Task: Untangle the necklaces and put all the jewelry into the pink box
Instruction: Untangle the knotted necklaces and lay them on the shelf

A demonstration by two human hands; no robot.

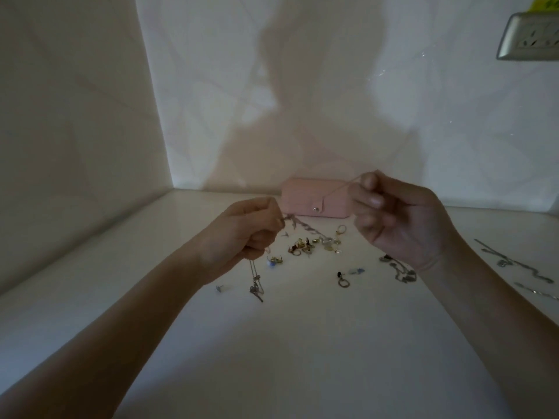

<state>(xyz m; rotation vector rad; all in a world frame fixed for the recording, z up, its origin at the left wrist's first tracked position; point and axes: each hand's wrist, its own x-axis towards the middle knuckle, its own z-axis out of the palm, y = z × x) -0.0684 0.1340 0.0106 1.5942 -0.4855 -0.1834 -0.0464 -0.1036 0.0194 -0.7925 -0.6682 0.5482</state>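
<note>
- Your left hand (242,234) was clenched around a bunch of tangled chains (256,287), fingers curled tight; I judge that was to anchor the knot, while a pendant end hung free below your fist.
- Your right hand (396,219) pinched one thin strand (340,188) between thumb and fingertips, raised and taut, apart from the left hand; probably to draw that single line out of the knot.
- Both hands were lifted above the table (272,343), so the chains could dangle rather than drag.
- Beneath them lay loose earrings (314,244), scattered near the middle; a heaped silver chain (400,273) sat beside your right wrist; straighter chains (514,264) lay well off to the right, likely set aside.
- The pink box (305,196) stood behind your hands against the wall, its snap (316,209) fastened; nothing could go in until you opened it.
</note>
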